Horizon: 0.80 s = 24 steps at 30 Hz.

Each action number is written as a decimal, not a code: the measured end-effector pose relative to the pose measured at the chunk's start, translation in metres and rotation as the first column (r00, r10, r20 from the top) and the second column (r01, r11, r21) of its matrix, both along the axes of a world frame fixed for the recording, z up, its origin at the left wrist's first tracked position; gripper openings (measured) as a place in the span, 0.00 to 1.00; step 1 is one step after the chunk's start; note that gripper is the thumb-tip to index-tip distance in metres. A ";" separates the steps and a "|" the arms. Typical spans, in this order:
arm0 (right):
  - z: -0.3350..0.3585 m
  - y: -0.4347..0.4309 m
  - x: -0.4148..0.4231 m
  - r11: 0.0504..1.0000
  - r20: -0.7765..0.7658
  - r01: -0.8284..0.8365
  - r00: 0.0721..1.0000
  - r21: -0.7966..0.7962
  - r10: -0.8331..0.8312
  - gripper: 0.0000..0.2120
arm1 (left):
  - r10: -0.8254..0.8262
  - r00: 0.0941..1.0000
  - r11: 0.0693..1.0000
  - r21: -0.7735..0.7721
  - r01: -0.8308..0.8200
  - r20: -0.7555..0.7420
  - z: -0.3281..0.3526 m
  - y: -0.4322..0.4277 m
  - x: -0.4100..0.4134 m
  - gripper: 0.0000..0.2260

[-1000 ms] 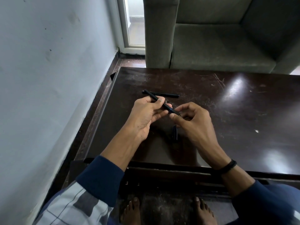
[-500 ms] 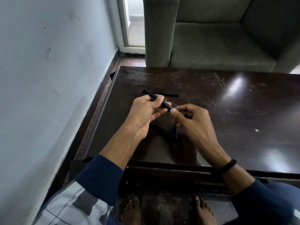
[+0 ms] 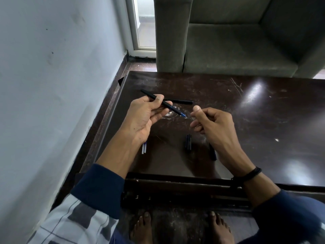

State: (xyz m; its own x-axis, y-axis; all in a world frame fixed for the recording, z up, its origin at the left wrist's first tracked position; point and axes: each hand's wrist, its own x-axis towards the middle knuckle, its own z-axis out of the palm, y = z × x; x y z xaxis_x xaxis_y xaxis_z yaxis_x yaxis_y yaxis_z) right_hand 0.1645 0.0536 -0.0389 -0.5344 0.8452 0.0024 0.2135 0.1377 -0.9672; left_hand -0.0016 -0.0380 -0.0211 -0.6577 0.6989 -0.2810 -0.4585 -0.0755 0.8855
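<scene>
My left hand (image 3: 142, 118) gripping a black pen (image 3: 149, 95), blue tip bare, my right hand (image 3: 213, 126) curled just beside the tip, second pen (image 3: 181, 101) on table (image 3: 263, 120).

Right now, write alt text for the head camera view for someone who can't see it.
A person's left hand holds a black pen over a dark table, its blue tip pointing at the right hand, whose fingers are curled. Another black pen, two short black parts and two refills lie on the table.
</scene>
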 end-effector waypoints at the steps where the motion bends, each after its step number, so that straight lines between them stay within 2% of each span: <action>1: 0.000 0.000 0.000 1.000 -0.003 -0.005 1.000 -0.010 0.005 0.15 | -0.009 1.000 1.000 -0.004 0.009 -0.002 -0.001 0.001 0.002 0.05; 7: 0.004 0.009 0.003 0.998 -0.067 0.039 0.997 -0.054 -0.043 0.15 | 0.013 1.000 1.000 0.017 -0.013 0.002 0.000 0.000 -0.003 0.03; 11: 0.004 0.008 0.001 0.995 -0.050 0.003 0.999 -0.100 -0.008 0.15 | -0.022 1.000 1.000 0.008 0.022 -0.001 -0.002 0.001 0.001 0.07; 14: 0.002 0.002 0.000 0.994 -0.013 -0.057 0.998 -0.096 0.056 0.11 | -0.057 0.998 0.998 -0.003 0.057 -0.001 -0.004 0.003 0.007 0.09; 18: 0.001 0.003 0.000 0.993 -0.039 -0.072 0.997 -0.095 0.069 0.02 | -0.083 0.996 0.997 -0.008 0.083 -0.015 -0.006 0.003 0.010 0.08; 24: 0.003 0.005 0.003 0.995 -0.056 -0.033 0.998 -0.099 0.028 0.01 | -0.087 0.996 0.996 -0.020 0.086 -0.014 -0.007 0.005 0.015 0.08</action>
